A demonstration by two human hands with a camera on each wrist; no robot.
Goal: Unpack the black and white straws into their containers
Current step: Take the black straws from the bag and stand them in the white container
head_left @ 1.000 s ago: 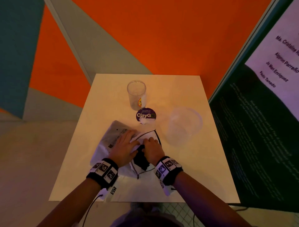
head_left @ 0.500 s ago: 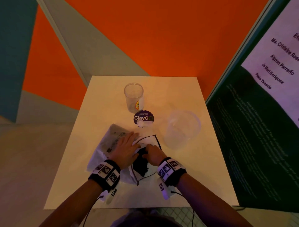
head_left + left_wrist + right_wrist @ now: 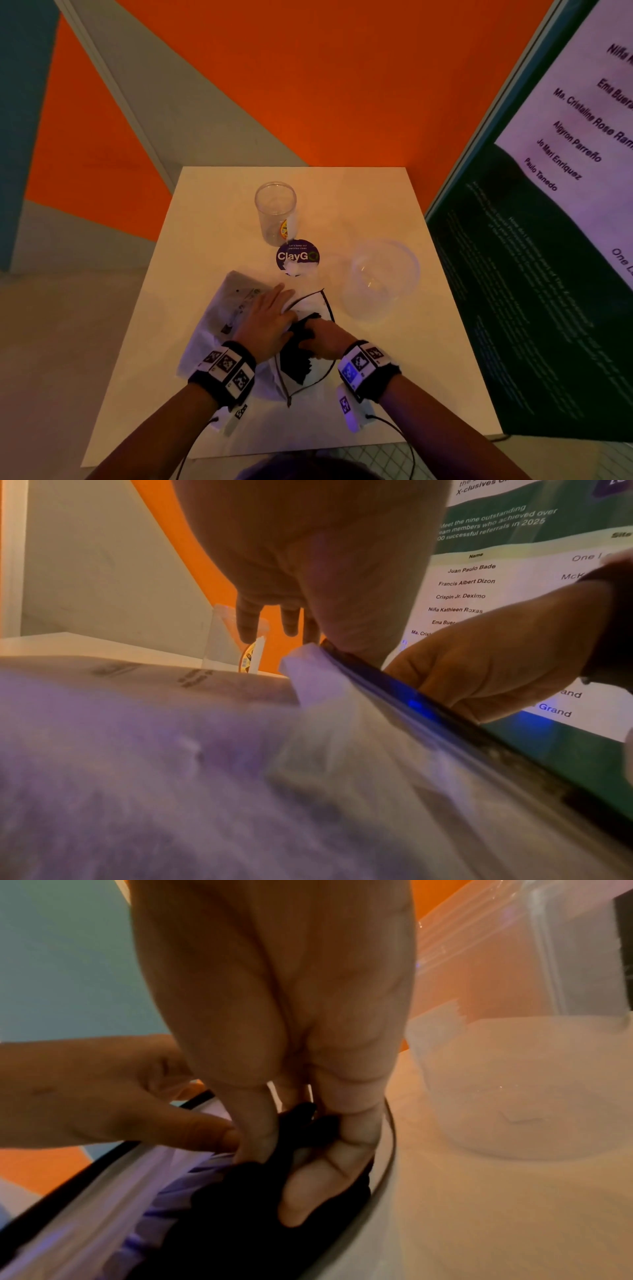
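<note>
White table [image 3: 219,404], clear cup [image 3: 275,213], clear tub [image 3: 380,277]

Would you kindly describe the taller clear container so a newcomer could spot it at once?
Start at the pale square table against the orange wall. The tall clear cup stands upright at its far middle, just beyond the round purple ClayGo sticker. Unlike the wide, low clear tub to its right, it is narrow and carries a small yellow label.

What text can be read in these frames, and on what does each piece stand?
"ClayGO": round purple sticker on the table.
"Juan Paulo Bade", "Francis Albert Dizon", "Crispin Jr. Deximo", "Niña Kathleen Roxas": wall poster.
"Algyron Parreño", "Jo Mari Enriquez", "Paulo Tanedo": same poster.
Print on the plastic packet and the tall cup's label: too blurred.
</note>
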